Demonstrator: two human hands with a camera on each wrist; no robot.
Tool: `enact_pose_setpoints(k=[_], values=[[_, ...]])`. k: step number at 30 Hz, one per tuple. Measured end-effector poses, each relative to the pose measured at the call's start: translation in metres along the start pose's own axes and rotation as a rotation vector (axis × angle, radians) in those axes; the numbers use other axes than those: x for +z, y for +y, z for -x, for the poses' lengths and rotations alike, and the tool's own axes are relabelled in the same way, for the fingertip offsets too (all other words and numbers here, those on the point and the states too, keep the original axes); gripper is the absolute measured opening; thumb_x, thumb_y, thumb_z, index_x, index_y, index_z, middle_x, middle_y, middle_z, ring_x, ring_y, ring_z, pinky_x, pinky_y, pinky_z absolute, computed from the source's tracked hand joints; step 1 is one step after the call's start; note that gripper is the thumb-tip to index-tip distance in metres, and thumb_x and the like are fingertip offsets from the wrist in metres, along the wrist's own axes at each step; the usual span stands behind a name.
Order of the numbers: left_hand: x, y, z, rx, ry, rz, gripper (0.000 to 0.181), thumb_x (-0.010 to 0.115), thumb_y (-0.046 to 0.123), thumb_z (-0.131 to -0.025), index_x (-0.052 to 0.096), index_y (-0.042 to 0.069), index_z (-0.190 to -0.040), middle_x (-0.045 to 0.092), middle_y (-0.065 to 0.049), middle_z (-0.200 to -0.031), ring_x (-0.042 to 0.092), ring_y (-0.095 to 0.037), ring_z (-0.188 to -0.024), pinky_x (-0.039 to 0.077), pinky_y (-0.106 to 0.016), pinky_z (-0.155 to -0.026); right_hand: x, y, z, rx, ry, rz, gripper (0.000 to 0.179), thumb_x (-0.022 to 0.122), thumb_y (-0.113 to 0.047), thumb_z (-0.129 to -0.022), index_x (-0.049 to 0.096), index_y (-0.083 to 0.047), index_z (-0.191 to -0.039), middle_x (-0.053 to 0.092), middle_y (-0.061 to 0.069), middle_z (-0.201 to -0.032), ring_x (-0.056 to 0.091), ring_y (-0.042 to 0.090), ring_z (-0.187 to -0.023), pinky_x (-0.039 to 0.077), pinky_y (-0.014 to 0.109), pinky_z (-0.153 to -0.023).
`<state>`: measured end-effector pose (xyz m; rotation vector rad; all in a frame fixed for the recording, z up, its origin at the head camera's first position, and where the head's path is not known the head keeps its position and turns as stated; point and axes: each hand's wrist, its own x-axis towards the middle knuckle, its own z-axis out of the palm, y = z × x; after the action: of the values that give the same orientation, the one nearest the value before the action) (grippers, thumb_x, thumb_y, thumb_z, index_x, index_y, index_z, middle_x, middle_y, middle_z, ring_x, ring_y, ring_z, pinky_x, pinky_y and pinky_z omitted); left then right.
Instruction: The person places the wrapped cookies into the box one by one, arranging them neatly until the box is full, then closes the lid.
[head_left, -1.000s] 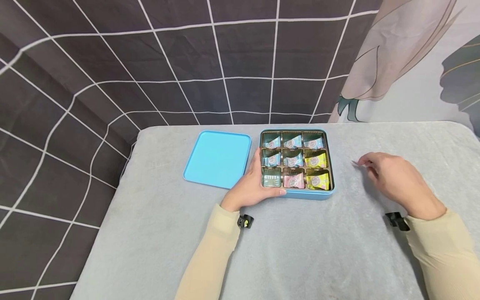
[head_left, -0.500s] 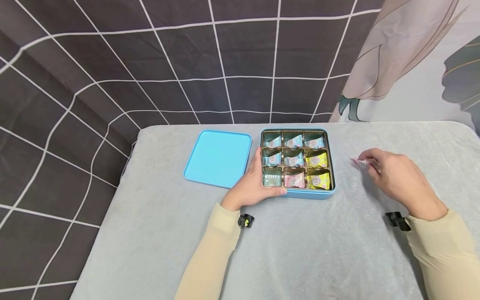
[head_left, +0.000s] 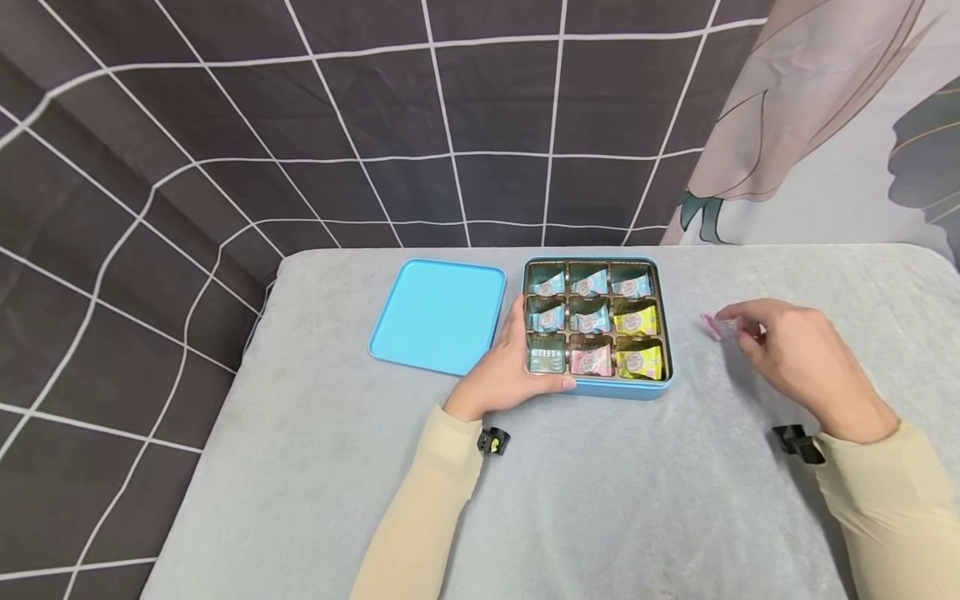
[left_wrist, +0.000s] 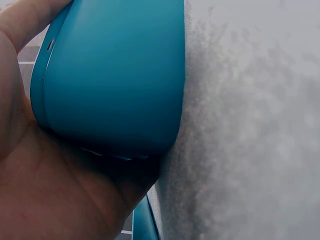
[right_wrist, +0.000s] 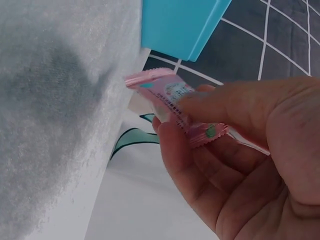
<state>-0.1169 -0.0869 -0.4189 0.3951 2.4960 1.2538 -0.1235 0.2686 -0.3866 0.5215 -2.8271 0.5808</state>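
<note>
A blue tin box (head_left: 622, 389) stands open, its gold tray divided into square compartments. My left hand (head_left: 498, 379) grips its front left corner, thumb along the front wall and fingers on the left side; the left wrist view shows the tin's wall (left_wrist: 115, 75) against the palm. Blue, yellow and pink wrapped candies lie inside, while the front left compartment shows only its ridged bottom. Right of the tin, above the cloth, my right hand (head_left: 806, 367) pinches a pink wrapped candy (right_wrist: 167, 97) between thumb and fingers. Its crimped end (head_left: 708, 325) sticks out leftward in the head view.
The flat blue lid (head_left: 438, 317) lies left of the tin, behind my left hand. Grey cloth (head_left: 600, 500) covers the table. A dark curtain with white grid lines (head_left: 495, 108) hangs along the back and left, and a patterned light fabric (head_left: 825, 150) at the back right.
In my right hand the pink candy has turned into view; a second ago only a small tip showed past the fingers. The left hand and the tin have stayed in place.
</note>
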Motion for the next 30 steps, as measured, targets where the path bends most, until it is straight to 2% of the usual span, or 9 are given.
enact_pose_setpoints(k=[4, 10, 13, 19, 24, 26, 30], values=[[0.000, -0.001, 0.000, -0.002, 0.001, -0.003, 0.136, 0.081, 0.056, -0.079, -0.022, 0.015, -0.158, -0.016, -0.004, -0.168, 0.004, -0.024, -0.153, 0.026, -0.049, -0.117, -0.001, 0.001, 0.000, -0.016, -0.003, 0.008, 0.032, 0.069, 0.011, -0.074, 0.075, -0.007, -0.100, 0.059, -0.002, -0.073, 0.046, 0.011, -0.061, 0.036, 0.028, -0.052], [0.000, -0.001, 0.000, 0.000, 0.004, -0.004, 0.136, 0.081, 0.055, -0.079, -0.021, 0.015, -0.158, -0.016, -0.004, -0.168, 0.003, -0.023, -0.153, 0.025, -0.048, -0.118, -0.002, 0.000, 0.000, -0.022, 0.005, 0.017, 0.035, 0.071, 0.013, -0.072, 0.074, -0.007, -0.100, 0.060, 0.000, -0.074, 0.049, 0.015, -0.064, 0.038, 0.031, -0.054], [0.000, -0.001, 0.000, -0.001, 0.001, -0.005, 0.135, 0.081, 0.054, -0.080, -0.021, 0.014, -0.158, -0.017, -0.004, -0.168, 0.002, -0.021, -0.153, 0.024, -0.048, -0.118, -0.002, -0.001, 0.000, -0.040, 0.034, 0.022, 0.037, 0.072, 0.014, -0.071, 0.074, -0.007, -0.101, 0.062, 0.001, -0.076, 0.051, 0.016, -0.066, 0.037, 0.027, -0.056], [0.000, -0.001, -0.001, -0.008, -0.004, -0.008, 0.134, 0.080, 0.054, -0.081, -0.021, 0.014, -0.158, -0.018, -0.003, -0.167, -0.001, -0.018, -0.153, 0.023, -0.048, -0.119, -0.003, -0.007, -0.001, -0.039, 0.115, -0.002, 0.040, 0.075, 0.013, -0.071, 0.073, -0.003, -0.107, 0.065, 0.010, -0.095, 0.057, 0.022, -0.072, 0.034, 0.016, -0.063], [0.000, 0.000, -0.001, 0.012, 0.005, 0.007, 0.134, 0.082, 0.051, -0.080, -0.021, 0.014, -0.158, -0.018, -0.004, -0.168, 0.000, -0.019, -0.153, 0.023, -0.048, -0.119, -0.005, -0.011, -0.002, -0.025, 0.147, -0.045, 0.042, 0.077, 0.010, -0.072, 0.071, 0.003, -0.112, 0.061, 0.017, -0.113, 0.064, 0.031, -0.073, 0.035, 0.006, -0.065], [-0.001, 0.001, -0.001, 0.007, 0.003, 0.007, 0.134, 0.081, 0.051, -0.081, -0.021, 0.014, -0.158, -0.018, -0.004, -0.167, -0.001, -0.019, -0.153, 0.022, -0.048, -0.119, -0.005, -0.012, -0.002, -0.022, 0.160, -0.057, 0.042, 0.078, 0.008, -0.072, 0.071, 0.004, -0.113, 0.060, 0.018, -0.115, 0.066, 0.031, -0.073, 0.036, 0.004, -0.065], [-0.001, 0.001, 0.000, -0.003, -0.005, -0.005, 0.133, 0.080, 0.052, -0.081, -0.021, 0.013, -0.158, -0.019, -0.004, -0.167, -0.002, -0.018, -0.153, 0.022, -0.048, -0.119, -0.004, -0.012, -0.001, -0.021, 0.187, -0.067, 0.041, 0.077, 0.005, -0.072, 0.071, 0.002, -0.112, 0.062, 0.016, -0.112, 0.063, 0.022, -0.074, 0.036, 0.005, -0.067]])
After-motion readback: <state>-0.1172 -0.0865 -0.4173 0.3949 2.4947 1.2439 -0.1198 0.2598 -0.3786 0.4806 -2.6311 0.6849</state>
